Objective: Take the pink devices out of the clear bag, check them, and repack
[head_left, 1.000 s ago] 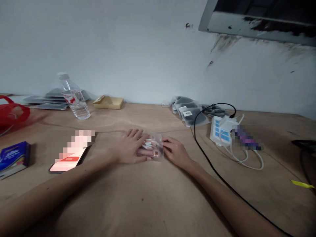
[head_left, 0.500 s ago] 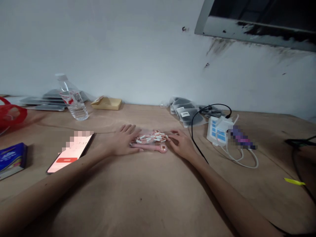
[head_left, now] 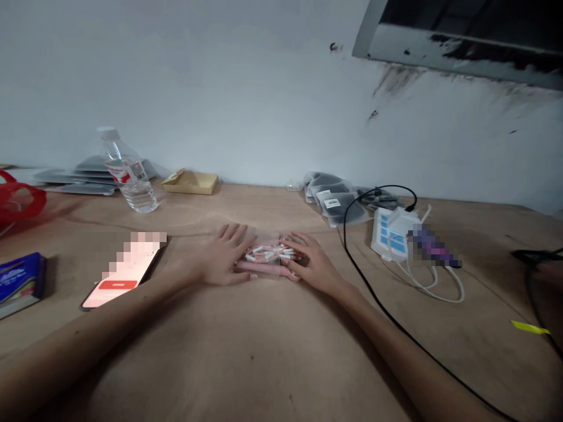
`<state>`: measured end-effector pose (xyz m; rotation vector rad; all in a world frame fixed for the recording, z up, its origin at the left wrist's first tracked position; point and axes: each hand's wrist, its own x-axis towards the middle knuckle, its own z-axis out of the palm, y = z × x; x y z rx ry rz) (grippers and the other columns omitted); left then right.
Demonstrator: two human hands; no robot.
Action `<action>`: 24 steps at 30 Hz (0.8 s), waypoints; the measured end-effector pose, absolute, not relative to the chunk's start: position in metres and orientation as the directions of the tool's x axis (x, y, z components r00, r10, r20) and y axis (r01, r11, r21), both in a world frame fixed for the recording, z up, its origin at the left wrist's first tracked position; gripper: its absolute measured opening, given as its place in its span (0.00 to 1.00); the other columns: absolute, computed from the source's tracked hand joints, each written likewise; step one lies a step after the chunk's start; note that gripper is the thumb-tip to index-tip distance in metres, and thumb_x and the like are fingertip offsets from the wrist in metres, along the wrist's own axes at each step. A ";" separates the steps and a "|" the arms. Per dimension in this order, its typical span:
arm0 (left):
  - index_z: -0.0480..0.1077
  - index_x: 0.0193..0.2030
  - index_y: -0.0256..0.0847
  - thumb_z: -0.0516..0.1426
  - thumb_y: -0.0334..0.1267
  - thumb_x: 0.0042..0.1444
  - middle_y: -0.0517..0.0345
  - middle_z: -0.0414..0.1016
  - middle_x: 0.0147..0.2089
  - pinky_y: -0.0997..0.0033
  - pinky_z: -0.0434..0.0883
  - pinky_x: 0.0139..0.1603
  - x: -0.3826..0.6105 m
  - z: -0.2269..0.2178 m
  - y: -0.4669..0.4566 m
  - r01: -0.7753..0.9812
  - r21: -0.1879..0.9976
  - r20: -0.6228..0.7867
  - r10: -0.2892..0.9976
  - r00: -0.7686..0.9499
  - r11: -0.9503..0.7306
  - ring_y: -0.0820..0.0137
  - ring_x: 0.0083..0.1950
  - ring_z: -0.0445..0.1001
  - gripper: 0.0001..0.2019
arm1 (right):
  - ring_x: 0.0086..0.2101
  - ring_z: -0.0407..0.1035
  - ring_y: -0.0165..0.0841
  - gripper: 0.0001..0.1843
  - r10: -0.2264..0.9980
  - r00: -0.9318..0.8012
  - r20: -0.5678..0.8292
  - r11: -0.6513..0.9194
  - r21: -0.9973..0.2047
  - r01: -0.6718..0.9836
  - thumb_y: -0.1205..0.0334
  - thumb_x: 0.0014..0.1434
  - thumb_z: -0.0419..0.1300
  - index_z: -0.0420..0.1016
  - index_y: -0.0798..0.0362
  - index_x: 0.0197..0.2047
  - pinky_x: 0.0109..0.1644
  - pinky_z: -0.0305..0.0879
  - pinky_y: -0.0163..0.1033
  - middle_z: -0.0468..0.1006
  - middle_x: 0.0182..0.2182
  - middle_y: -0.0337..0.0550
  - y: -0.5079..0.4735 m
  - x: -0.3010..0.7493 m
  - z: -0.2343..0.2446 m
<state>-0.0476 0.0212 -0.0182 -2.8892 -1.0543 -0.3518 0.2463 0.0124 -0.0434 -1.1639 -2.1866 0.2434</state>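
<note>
A clear plastic bag (head_left: pixel 267 241) lies flat on the table between my hands. Inside it or under its film are several small white-and-pink sticks (head_left: pixel 268 253), and along its near side runs a pink handle-like rod (head_left: pixel 264 268). My left hand (head_left: pixel 226 255) lies spread over the bag's left end, fingers apart. My right hand (head_left: pixel 313 261) rests on the right end, its fingers stretched and slightly curved over the sticks and the rod's tip, partly hiding them. Whether the rod is inside the bag I cannot tell.
To the left are a lit phone (head_left: pixel 127 272), a blue packet (head_left: pixel 21 281), a water bottle (head_left: pixel 132 179) and a red bag (head_left: pixel 21 196). A cardboard tray (head_left: pixel 191 183) and grey packets (head_left: pixel 336 202) stand by the wall. On the right sits a power strip (head_left: pixel 389 234) with cables.
My right hand has moved left onto the right end of the bag, now covering the rod's round tip. The sticks look more spread under the film. My left hand stays nearly in place.
</note>
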 end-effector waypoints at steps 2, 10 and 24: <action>0.55 0.71 0.40 0.48 0.69 0.61 0.35 0.60 0.70 0.35 0.54 0.67 -0.047 -0.019 0.022 0.641 0.041 0.238 0.631 0.739 -0.766 0.38 0.70 0.57 0.42 | 0.61 0.65 0.49 0.21 0.798 -0.402 0.449 0.588 -0.436 0.681 0.59 0.62 0.63 0.78 0.44 0.58 0.63 0.62 0.61 0.74 0.59 0.51 0.017 0.250 -0.043; 0.57 0.71 0.41 0.51 0.68 0.59 0.38 0.61 0.70 0.41 0.54 0.69 -0.044 -0.013 0.022 0.678 0.059 0.190 0.675 0.713 -0.733 0.42 0.72 0.56 0.42 | 0.56 0.70 0.46 0.19 0.771 -0.457 0.444 0.622 -0.369 0.690 0.63 0.62 0.63 0.80 0.44 0.56 0.62 0.66 0.57 0.76 0.55 0.50 0.020 0.261 -0.031; 0.52 0.74 0.37 0.45 0.70 0.61 0.31 0.54 0.74 0.38 0.51 0.69 -0.063 -0.020 0.036 0.750 -0.015 0.169 0.738 0.653 -0.661 0.38 0.74 0.52 0.45 | 0.66 0.59 0.51 0.24 0.798 -0.384 0.464 0.549 -0.298 0.781 0.51 0.64 0.60 0.74 0.54 0.59 0.66 0.61 0.62 0.66 0.65 0.61 0.018 0.276 -0.034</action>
